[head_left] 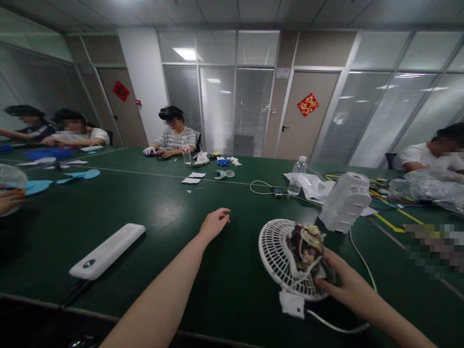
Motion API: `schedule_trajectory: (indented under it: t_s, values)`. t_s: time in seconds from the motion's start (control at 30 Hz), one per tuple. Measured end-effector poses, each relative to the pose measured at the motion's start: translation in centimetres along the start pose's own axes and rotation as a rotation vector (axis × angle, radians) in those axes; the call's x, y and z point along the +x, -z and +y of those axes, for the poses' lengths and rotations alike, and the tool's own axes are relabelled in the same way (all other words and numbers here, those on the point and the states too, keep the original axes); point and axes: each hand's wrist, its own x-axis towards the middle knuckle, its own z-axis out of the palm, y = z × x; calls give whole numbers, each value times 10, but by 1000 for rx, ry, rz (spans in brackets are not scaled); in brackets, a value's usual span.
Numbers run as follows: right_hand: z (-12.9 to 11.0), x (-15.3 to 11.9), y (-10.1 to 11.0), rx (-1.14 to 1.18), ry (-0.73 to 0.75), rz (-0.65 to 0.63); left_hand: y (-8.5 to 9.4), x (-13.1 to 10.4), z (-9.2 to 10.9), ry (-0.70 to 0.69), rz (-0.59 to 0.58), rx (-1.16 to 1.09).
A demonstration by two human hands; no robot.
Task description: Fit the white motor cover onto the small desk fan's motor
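My left hand [215,224] hovers over or rests on the green table [159,208], its fingers loosely apart and nothing in them. To its right, a round white fan grille [272,246] lies on the table. A crumpled bundle of cloth-like scraps and wires [307,249] sits on the grille. My right hand [335,278] grips the bundle from its right side, thumb below and fingers partly hidden behind it. A small white piece [292,304] is at the grille's near edge, close to a white cable [337,329].
A white housing [346,203] stands behind the grille, near a water bottle [297,176]. A white power bank [108,251] lies at the left. Farther off are papers [194,178], loose wires and plastic wrap [427,188]. Several people sit around the table.
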Motion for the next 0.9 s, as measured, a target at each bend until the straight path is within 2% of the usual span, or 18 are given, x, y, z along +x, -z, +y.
schedule_trajectory:
  t_s: [0.1,0.2,0.27,0.33,0.4,0.47,0.57,0.6,0.63,0.73,0.9]
  values:
    - [-45,20,-25,-12,102,-68,-2,3,-3,-17,19,-15]
    - [-78,34,-42,42,181,-141,-3,7,-6,-36,43,-38]
    - [-88,43,-47,124,225,-201,-2,10,-8,-55,52,-50]
    - [-84,54,-47,213,230,-186,-1,12,-10,-67,55,-56]
    - [-63,68,-41,270,157,-8,-1,14,-11,-73,53,-59]
    - [-29,84,-31,259,5,320,-2,16,-13,-78,53,-64]
    - [33,105,-10,66,-289,842,-2,17,-14,-86,66,-75]
    - [52,110,-2,10,-325,901,-3,17,-14,-87,75,-79]
    - [69,115,4,-23,-368,949,-3,17,-13,-88,86,-83]
    - [106,123,16,-14,-430,870,-3,16,-10,-92,122,-101]
    - [129,127,10,153,-611,655,-5,17,-7,-99,148,-151]
